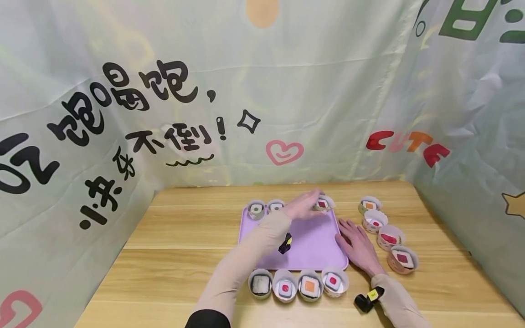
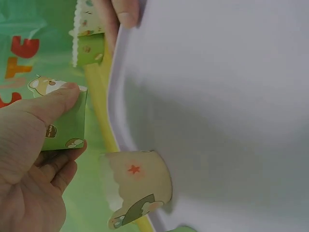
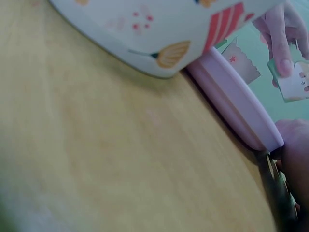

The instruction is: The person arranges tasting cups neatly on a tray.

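Observation:
My left hand [image 1: 305,206] grips a green paper cup [image 2: 70,121] between thumb and fingers, over the tray's back right corner. The cup has an animal print, and a white square with a dark red centre [image 1: 322,204] shows inside it. Two more paper cups [image 1: 256,210] stand along the back left of the lilac tray [image 1: 313,243], one partly behind my left wrist. At the tray's right side my right hand [image 1: 361,248] rests with fingers extended, the thumb at the rim. In the left wrist view, a beige cup [image 2: 142,186] with a red star sits at the tray's edge.
Several filled paper cups [image 1: 285,287] line the tray's front edge. Another slanting row of cups [image 1: 390,238] stands right of my right hand. Printed cloth [image 1: 262,91] walls the wooden table [image 1: 184,246] at the back and sides.

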The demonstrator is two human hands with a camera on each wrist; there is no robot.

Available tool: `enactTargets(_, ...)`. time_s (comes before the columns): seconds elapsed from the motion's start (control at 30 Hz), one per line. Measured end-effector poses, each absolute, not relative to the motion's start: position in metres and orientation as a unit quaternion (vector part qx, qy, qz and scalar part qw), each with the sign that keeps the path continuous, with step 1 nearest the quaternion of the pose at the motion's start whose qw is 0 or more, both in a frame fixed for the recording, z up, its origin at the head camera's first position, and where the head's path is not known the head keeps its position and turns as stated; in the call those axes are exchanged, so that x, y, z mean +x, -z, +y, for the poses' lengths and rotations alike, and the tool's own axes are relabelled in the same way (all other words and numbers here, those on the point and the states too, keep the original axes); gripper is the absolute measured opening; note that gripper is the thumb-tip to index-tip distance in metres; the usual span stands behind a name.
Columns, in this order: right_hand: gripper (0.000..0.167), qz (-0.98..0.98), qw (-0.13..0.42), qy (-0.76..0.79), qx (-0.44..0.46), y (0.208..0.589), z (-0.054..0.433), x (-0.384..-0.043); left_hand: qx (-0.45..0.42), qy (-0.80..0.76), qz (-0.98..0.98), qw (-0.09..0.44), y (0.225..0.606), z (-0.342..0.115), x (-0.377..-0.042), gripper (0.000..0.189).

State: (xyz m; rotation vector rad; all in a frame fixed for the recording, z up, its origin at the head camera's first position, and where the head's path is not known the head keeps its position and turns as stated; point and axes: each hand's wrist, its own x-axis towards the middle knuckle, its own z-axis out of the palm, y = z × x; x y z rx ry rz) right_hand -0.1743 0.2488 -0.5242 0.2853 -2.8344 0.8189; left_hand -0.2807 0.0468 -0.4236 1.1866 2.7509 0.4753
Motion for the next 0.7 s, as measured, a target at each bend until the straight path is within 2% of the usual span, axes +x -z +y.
enactTargets(0.5,0.052,-0.951,0.088,-0.281,0.095,0.524,0.249,-0.175,0.377,-0.039,0.925,0.032,0.44,0.058,-0.277,0.055)
enactTargets(0.7,0.052,-0.952,0.084,-0.279,0.092,0.524,0.248,-0.174,0.362,-0.04,0.931,0.023,0.446,0.061,-0.279,0.071)
